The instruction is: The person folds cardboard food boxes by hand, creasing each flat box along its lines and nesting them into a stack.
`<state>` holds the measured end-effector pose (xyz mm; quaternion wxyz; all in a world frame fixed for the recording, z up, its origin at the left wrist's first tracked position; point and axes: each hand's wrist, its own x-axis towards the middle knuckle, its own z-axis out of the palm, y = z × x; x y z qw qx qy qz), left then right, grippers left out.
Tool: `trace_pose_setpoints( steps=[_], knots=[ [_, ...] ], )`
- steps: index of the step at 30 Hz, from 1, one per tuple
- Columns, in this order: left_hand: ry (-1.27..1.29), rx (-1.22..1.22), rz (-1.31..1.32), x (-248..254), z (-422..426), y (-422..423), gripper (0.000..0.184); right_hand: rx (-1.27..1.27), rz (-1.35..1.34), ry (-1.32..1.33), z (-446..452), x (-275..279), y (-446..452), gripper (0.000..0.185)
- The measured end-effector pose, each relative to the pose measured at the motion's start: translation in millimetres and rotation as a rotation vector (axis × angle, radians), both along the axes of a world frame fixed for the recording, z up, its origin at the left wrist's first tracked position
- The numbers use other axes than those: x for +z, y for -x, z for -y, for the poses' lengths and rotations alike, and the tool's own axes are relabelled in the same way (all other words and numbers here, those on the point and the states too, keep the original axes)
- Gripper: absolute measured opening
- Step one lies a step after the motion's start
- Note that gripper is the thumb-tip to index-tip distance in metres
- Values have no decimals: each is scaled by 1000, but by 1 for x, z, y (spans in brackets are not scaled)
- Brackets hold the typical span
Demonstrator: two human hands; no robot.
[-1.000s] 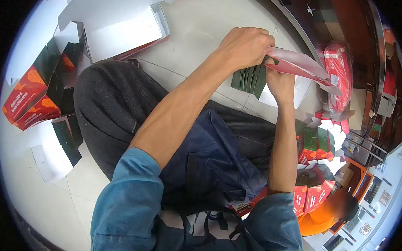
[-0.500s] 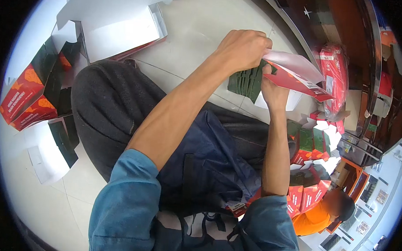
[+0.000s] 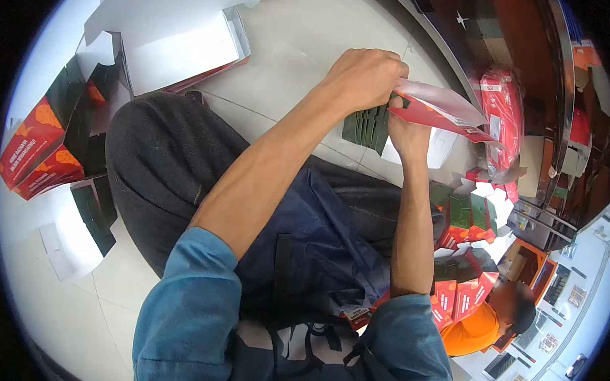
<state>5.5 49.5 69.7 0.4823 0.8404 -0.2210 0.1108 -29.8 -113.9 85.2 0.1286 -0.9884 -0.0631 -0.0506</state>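
Observation:
My left hand (image 3: 371,75) is closed on the upper left end of a red folding carton (image 3: 448,120), whose pale inner side shows along its top panel. Lower down, my right hand (image 3: 409,132) grips the same carton's near edge, thumb up against it. The carton is partly open, its two panels spread apart toward the right. Just behind and beneath my hands, a row of dark green folded cartons (image 3: 365,129) stands on the floor. A white sheet or flap (image 3: 437,149) lies beyond my right wrist.
Large white boxes (image 3: 182,52) and red-and-green cartons (image 3: 41,141) stand at left. More cartons (image 3: 466,290) are stacked at right. A plastic-wrapped red bundle (image 3: 501,120) rests by the dark furniture (image 3: 468,35). A person in orange (image 3: 475,331) sits at lower right.
The carton's panels have come a little closer together. Both hands have shifted slightly left with it, still gripping.

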Motion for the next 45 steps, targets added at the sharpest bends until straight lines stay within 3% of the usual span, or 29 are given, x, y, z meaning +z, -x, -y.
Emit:
trace_pose_setpoints(
  steps=[4, 7, 11, 12, 13, 15, 17, 20, 24, 33, 42, 45],
  knots=[
    [-10, -45, -19, 0, -1, -1, 14, 139, -32, -5, 7, -2, -9, 22],
    [15, -66, -15, -2, 0, -2, 14, 190, -220, -273, 6, 5, -19, 21],
    [66, -48, -19, -4, 0, -3, 15, -12, -588, -296, 24, -1, -30, 22],
    [69, -33, -15, -3, -1, -5, 16, 77, -693, -384, 20, 24, -20, 26],
    [63, -36, -29, 0, -4, -5, 16, 147, -588, -483, 20, 36, -9, 33],
    [45, -36, -63, 4, -9, -5, 17, -192, -532, -375, 59, 54, -7, 39],
    [59, -19, -55, 0, -10, -10, 18, -427, -163, 70, 95, 65, -3, 49],
    [66, -45, -70, 2, -11, -13, 19, -418, 139, 22, 127, 41, -2, 44],
    [64, -37, -126, 9, -15, -13, 18, -197, 93, 31, 133, 12, -24, 35],
    [104, -36, -171, 8, -13, -16, 17, -404, -216, 170, 121, 13, -38, 35],
    [107, 1, -241, 9, -9, -13, 19, -394, -445, 222, 124, 10, -33, 45],
    [118, 42, -212, 7, -7, -12, 19, -386, -243, 26, 133, -15, -28, 44]
  ],
)
